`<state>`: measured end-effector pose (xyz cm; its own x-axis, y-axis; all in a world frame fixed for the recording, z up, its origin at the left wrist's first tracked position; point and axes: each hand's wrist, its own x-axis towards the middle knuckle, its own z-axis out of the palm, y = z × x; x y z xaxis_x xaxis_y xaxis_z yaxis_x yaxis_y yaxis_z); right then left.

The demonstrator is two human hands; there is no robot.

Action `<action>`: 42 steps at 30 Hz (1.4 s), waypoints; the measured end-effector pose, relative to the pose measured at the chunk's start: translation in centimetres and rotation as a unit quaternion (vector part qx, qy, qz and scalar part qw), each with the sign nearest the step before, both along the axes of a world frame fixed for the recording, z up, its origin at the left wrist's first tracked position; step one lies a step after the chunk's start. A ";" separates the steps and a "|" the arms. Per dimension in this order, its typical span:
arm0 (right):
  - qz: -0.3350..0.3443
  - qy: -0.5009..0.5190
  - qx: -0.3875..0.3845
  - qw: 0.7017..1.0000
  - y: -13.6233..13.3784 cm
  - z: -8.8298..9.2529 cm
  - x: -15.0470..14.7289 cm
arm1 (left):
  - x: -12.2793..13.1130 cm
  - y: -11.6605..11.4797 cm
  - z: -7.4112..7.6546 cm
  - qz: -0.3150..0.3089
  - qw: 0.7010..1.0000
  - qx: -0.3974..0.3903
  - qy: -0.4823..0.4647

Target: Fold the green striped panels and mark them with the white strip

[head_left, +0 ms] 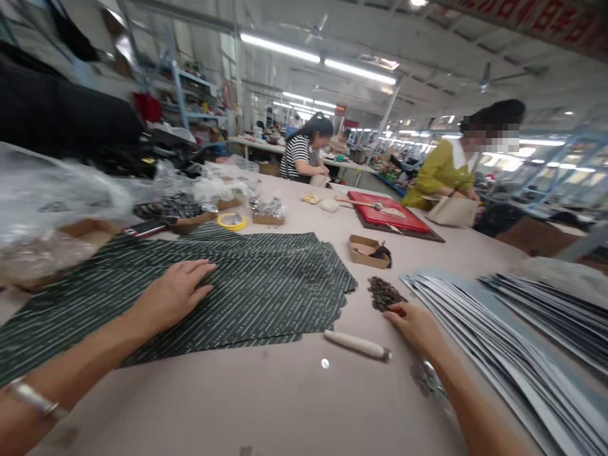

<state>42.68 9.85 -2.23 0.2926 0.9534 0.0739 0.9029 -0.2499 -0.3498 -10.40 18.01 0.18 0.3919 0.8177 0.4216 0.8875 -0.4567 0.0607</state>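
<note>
My left hand (173,294) rests flat with fingers stretched on a dark green sheet with pale diagonal stripes (270,285), spread over the left and middle of the table. A silver bracelet circles that wrist. At the near edge of a heap of small dark pieces (382,291), my right hand (418,326) has thumb and fingertips drawn together; what lies between them is too small to make out. A tool with a pale rounded handle (356,345) lies between the sheet and my right hand. Close to it is a small shiny round piece (325,363).
Stacked strips (489,354) lie right of my right arm. A small cardboard box (365,251) and a red board (389,212) stand beyond the heap. Yellow tape (231,221) and plastic bags (61,202) are at left. Two people work across the table.
</note>
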 end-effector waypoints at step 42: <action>-0.137 0.260 0.155 0.943 -6.6 -1.0 0.9 | -1.9 -0.7 -1.5 0.090 0.992 0.037 0.080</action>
